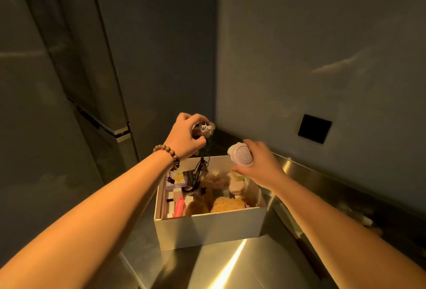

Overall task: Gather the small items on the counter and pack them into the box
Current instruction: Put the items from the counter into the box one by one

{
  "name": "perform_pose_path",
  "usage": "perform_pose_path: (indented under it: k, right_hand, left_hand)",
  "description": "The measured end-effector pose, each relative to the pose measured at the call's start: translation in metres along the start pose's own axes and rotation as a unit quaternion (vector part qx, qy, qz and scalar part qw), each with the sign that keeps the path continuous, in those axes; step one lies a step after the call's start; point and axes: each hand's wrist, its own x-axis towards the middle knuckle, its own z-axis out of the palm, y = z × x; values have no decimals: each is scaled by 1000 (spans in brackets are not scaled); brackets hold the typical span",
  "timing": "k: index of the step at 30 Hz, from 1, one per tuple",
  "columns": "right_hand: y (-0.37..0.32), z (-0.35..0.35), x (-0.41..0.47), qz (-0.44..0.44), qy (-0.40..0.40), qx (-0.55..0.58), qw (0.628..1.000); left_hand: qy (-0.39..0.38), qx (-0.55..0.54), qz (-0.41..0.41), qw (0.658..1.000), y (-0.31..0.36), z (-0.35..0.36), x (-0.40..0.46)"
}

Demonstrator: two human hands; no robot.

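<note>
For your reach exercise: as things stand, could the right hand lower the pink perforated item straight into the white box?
Probably yes. The right hand grips the pink perforated item just above the white box, whose top is open. The box looks fairly full there, so it may rest on other contents.

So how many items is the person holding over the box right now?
2. The left hand grips a small furry plush keychain above the white cardboard box's far left corner; the right hand holds a pink oval perforated brush over its far right.
</note>
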Motion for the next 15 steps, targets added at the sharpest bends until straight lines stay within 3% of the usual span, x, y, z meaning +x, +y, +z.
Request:
perform_pose_path:
  k: [8,15]
  right_hand:
    - [-9,50,9,-20,-64,1,998]
    - [1,69,20,-2,-94,7,996]
  left_hand:
    - [-72,-11,-69,995,-64,21,-40]
    - [-219,71,-93,969,-111,55,-63]
